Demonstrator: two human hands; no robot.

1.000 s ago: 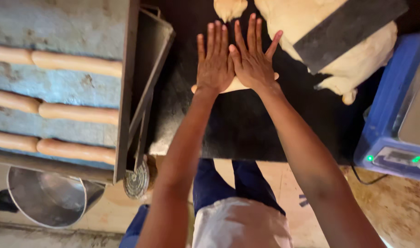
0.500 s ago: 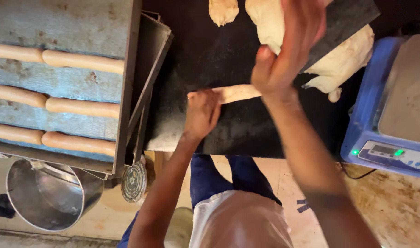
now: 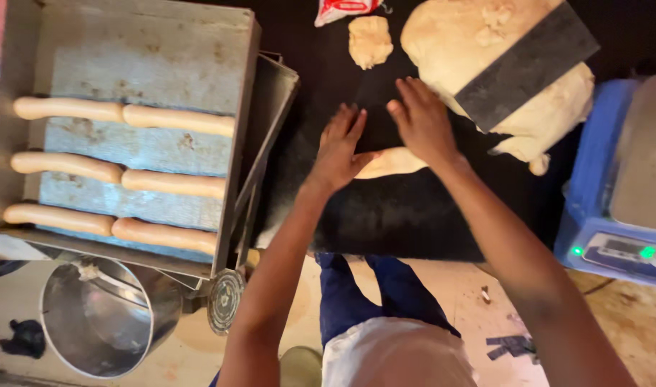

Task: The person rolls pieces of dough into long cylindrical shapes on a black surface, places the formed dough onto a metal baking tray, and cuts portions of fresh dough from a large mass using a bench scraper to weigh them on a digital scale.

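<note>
A pale piece of dough lies on the black worktop, mostly under my palms. My left hand presses flat on its left part, fingers spread. My right hand lies flat on its right part, fingers pointing away from me. A large mass of dough sits just right of my right hand, with a dark flat scraper resting across it. A small lump of dough lies above my hands.
A metal tray at the left holds several long dough rolls in rows. A blue scale stands at the right edge. A steel bowl sits on the floor lower left. A red and white packet is at the top.
My right hand has come down from the big dough mass onto the dough piece. My left hand has opened flat beside it. Both hands are again side by side.
</note>
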